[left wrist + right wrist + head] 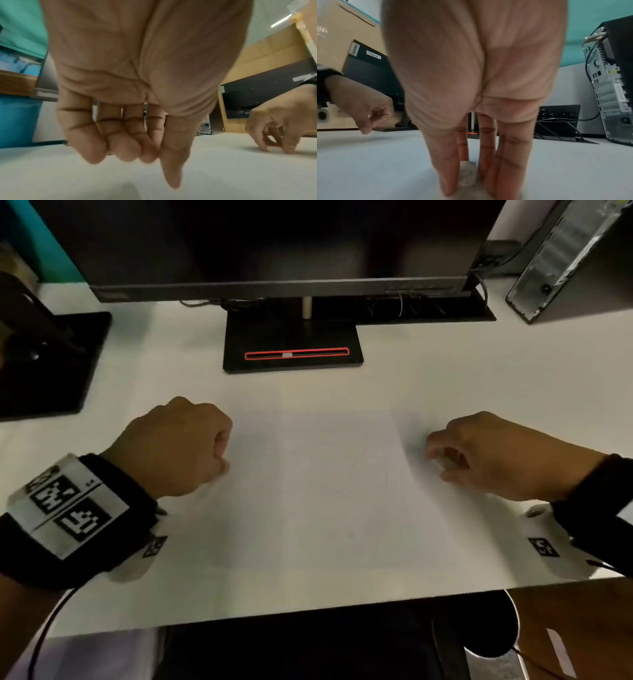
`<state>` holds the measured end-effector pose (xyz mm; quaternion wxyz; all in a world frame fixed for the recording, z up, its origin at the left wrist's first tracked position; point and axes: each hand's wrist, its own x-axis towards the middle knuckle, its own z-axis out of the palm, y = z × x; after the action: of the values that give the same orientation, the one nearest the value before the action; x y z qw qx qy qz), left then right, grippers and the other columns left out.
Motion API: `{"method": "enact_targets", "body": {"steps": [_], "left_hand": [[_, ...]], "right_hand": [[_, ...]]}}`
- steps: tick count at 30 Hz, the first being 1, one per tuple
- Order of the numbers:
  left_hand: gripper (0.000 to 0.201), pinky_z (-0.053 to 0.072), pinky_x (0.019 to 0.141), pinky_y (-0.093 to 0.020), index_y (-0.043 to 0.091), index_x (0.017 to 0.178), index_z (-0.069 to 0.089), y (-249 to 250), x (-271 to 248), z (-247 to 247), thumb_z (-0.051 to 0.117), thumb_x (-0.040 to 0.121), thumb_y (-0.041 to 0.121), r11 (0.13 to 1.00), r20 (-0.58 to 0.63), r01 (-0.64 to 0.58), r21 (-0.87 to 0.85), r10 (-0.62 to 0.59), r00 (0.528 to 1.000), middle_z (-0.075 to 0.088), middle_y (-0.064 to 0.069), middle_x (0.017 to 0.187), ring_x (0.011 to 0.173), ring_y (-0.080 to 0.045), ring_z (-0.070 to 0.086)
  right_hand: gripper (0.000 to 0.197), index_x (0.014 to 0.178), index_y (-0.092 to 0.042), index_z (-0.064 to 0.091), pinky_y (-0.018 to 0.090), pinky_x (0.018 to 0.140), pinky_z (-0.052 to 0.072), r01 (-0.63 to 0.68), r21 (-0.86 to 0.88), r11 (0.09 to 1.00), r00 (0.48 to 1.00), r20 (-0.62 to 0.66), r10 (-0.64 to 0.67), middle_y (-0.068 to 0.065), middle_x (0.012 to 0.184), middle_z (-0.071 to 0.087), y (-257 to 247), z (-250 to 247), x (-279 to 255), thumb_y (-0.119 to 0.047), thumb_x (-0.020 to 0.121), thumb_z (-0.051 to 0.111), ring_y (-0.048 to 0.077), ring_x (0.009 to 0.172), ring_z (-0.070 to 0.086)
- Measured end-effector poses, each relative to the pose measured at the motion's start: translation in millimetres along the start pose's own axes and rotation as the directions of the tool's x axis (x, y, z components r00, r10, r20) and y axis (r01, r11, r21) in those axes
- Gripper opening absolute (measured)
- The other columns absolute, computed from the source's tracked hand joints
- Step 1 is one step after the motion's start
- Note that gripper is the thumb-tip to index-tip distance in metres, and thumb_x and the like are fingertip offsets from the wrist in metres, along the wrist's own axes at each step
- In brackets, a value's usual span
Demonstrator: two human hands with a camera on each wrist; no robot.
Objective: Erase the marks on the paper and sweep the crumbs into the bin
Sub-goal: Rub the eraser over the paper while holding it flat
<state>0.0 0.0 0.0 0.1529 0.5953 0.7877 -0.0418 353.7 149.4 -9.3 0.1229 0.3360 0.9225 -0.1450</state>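
A white sheet of paper (pixel 318 491) lies flat in the middle of the white desk (pixel 479 364); any marks on it are too faint to make out. My left hand (pixel 222 455) sits at the paper's left edge, fingers curled into the palm and holding nothing. In the left wrist view its thumb (pixel 173 173) points down at the sheet. My right hand (pixel 438 463) is at the paper's right edge and pinches a small pale eraser (pixel 467 174) between thumb and fingers, with the eraser's end down on the surface.
A monitor stand (pixel 293 350) stands behind the paper, and a second black stand (pixel 51 361) is at the far left. A computer tower (pixel 575 258) is at the back right. Below the desk's front edge, at the right, sits a round dark bin (pixel 479 631).
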Motion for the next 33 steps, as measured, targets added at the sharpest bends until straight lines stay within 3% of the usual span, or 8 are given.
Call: {"method": "enact_targets", "body": {"steps": [2, 6, 9, 12, 15, 21, 25, 33], "left_hand": [[0.029, 0.048, 0.064, -0.034, 0.029, 0.079, 0.051, -1, 1, -3, 0.076, 0.081, 0.044, 0.999, -0.022, -0.008, 0.031, 0.009, 1.0, 0.059, 0.006, 0.08, 0.073, -0.017, 0.056], [0.028, 0.048, 0.086, -0.038, 0.041, 0.107, 0.051, 27, -8, 4, 0.059, 0.086, 0.059, 0.977, 0.048, -0.21, -0.021, 0.211, 0.976, 0.052, 0.015, 0.101, 0.095, -0.012, 0.051], [0.059, 0.042, 0.103, -0.04, 0.043, 0.137, 0.044, 53, -15, 20, 0.046, 0.084, 0.071, 0.942, 0.13, -0.328, -0.065, 0.334, 0.934, 0.045, 0.013, 0.132, 0.121, -0.014, 0.043], [0.078, 0.03, 0.115, -0.045, 0.048, 0.153, 0.019, 70, -26, 38, 0.049, 0.086, 0.074, 0.923, 0.246, -0.382, -0.036, 0.379, 0.892, 0.018, 0.005, 0.161, 0.145, -0.021, 0.018], [0.083, 0.024, 0.119, -0.047, 0.053, 0.154, 0.007, 76, -38, 48, 0.053, 0.087, 0.071, 0.929, 0.291, -0.37, 0.02, 0.349, 0.891, -0.003, 0.001, 0.167, 0.151, -0.021, -0.004], [0.079, 0.027, 0.116, -0.051, 0.048, 0.152, 0.014, 89, -50, 39, 0.056, 0.088, 0.068, 0.93, 0.298, -0.361, 0.068, 0.327, 0.897, 0.003, -0.003, 0.164, 0.148, -0.027, 0.004], [0.085, 0.024, 0.116, -0.058, 0.052, 0.152, 0.012, 104, -35, 37, 0.059, 0.083, 0.07, 0.908, 0.258, -0.415, 0.057, 0.388, 0.885, 0.003, 0.0, 0.164, 0.148, -0.025, 0.004], [0.1, 0.034, 0.114, -0.05, 0.06, 0.15, 0.009, 112, -19, 44, 0.07, 0.072, 0.074, 0.91, 0.33, -0.413, 0.028, 0.382, 0.863, -0.005, 0.003, 0.164, 0.148, -0.025, 0.001]], "right_hand": [[0.016, 0.096, -0.028, 0.065, 0.028, 0.067, 0.047, 0.014, 0.004, 1.0, 1.0, -0.022, -0.014, -0.011, 0.074, 0.059, 3, -1, 0, -0.02, 0.085, 0.073, 0.005, 0.072, 0.053], [0.018, 0.103, -0.025, 0.073, 0.025, 0.07, 0.05, 0.005, 0.073, 0.997, 0.999, -0.032, -0.003, -0.012, 0.08, 0.063, 0, -4, -10, -0.02, 0.085, 0.07, 0.004, 0.074, 0.06], [0.028, 0.116, -0.024, 0.074, 0.005, 0.072, 0.039, 0.066, 0.092, 0.994, 0.992, -0.113, -0.055, -0.023, 0.086, 0.058, -5, -4, -18, -0.026, 0.093, 0.058, -0.01, 0.076, 0.056], [0.035, 0.116, -0.023, 0.072, 0.006, 0.08, 0.039, 0.104, 0.156, 0.982, 0.988, -0.131, -0.084, -0.024, 0.09, 0.062, -22, 1, -30, -0.03, 0.097, 0.043, -0.011, 0.086, 0.056], [0.036, 0.113, -0.021, 0.07, 0.015, 0.08, 0.043, 0.161, 0.156, 0.975, 0.979, -0.153, -0.137, -0.013, 0.098, 0.071, -35, 12, -40, -0.034, 0.1, 0.038, 0.003, 0.088, 0.059], [0.016, 0.1, -0.021, 0.065, 0.023, 0.067, 0.049, 0.167, 0.179, 0.97, 0.984, -0.086, -0.154, -0.013, 0.075, 0.067, -41, 30, -42, -0.023, 0.104, 0.05, 0.006, 0.072, 0.065], [0.01, 0.091, -0.02, 0.065, 0.013, 0.057, 0.036, 0.151, 0.146, 0.978, 0.985, -0.105, -0.136, -0.015, 0.057, 0.051, -48, 36, -35, -0.02, 0.099, 0.06, 0.003, 0.061, 0.053], [0.014, 0.081, -0.016, 0.065, 0.029, 0.055, 0.044, 0.129, 0.17, 0.977, 0.979, -0.177, -0.098, -0.002, 0.061, 0.061, -45, 40, -32, -0.024, 0.092, 0.066, 0.016, 0.056, 0.054]]}}
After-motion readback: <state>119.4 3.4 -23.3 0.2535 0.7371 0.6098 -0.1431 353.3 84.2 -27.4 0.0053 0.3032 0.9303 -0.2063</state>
